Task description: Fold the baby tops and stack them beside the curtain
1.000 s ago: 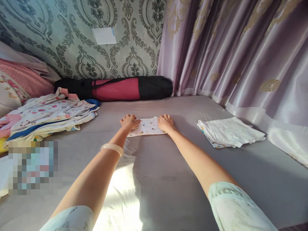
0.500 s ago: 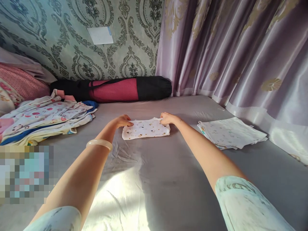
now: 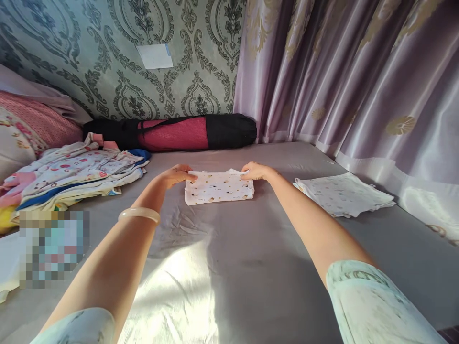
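A small white garment (image 3: 219, 187) with tiny brown and dark prints lies folded into a rectangle at the middle of the bed. My left hand (image 3: 176, 176) pinches its far left corner, thumb on top. At the far right corner my right hand (image 3: 255, 172) grips the cloth in the same way. The far edge seems slightly raised between the hands, while the near edge rests on the grey sheet (image 3: 265, 248). To the right of my right forearm lies a flat stack of folded white clothes (image 3: 346, 193).
Children's clothes (image 3: 75, 169) are heaped at the left beside a pink pillow (image 3: 46, 122). A rolled black and red bag (image 3: 172, 134) lies along the patterned wall (image 3: 201, 57). Purple curtains (image 3: 322, 71) hang at the right. A blurred patch (image 3: 59, 248) covers something at the lower left.
Both hands have shifted slightly farther away, and the garment's far edge has come up a little between them. The view has turned slightly to the left.
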`<state>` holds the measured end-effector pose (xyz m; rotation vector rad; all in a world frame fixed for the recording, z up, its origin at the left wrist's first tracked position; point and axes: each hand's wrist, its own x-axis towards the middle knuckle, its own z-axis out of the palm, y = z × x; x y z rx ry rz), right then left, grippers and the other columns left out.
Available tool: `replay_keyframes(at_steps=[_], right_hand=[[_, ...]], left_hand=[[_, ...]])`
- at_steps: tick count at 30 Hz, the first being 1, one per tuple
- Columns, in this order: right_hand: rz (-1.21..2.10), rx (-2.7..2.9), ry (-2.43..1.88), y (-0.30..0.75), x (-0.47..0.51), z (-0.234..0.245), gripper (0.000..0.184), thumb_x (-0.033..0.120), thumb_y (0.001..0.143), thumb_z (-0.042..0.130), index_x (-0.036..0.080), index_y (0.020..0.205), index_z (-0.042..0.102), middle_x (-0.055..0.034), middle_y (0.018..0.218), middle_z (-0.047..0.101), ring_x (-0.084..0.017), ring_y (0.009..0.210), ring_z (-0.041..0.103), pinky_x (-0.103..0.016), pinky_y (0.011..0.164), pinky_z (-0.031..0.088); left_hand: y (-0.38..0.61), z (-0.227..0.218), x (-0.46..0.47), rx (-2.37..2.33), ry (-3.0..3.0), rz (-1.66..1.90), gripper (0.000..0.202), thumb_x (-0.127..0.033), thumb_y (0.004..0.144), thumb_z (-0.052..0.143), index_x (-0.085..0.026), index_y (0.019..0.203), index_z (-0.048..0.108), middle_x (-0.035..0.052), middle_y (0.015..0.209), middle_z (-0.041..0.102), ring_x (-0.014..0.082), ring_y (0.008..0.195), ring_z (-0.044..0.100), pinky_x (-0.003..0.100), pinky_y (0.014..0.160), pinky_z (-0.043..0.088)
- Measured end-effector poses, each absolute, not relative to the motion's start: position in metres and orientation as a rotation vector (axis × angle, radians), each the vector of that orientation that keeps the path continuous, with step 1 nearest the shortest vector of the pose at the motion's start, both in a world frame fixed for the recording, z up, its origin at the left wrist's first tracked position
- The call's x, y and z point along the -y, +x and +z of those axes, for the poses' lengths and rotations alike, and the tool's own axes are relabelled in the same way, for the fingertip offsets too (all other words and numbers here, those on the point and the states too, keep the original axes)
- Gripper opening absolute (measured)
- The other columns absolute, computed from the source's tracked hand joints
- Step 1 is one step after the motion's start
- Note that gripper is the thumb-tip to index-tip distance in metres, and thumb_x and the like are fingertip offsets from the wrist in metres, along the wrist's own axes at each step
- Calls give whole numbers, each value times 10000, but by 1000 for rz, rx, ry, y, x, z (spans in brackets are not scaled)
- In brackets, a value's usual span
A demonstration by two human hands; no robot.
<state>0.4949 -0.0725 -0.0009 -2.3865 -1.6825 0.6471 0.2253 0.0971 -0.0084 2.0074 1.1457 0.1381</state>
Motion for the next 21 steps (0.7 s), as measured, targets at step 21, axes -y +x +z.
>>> replay_keyframes(at_steps=[21], right_hand=[[-12, 1674, -1851, 486, 118, 11, 277, 74, 786, 483, 159, 964, 678, -30, 895, 685, -170, 818, 578, -266, 753, 417]], left_hand=[[205, 12, -78, -685, 2227, 719, 447, -460, 683, 636, -117, 960, 707, 58, 797, 685, 195, 734, 603, 318, 701, 470]])
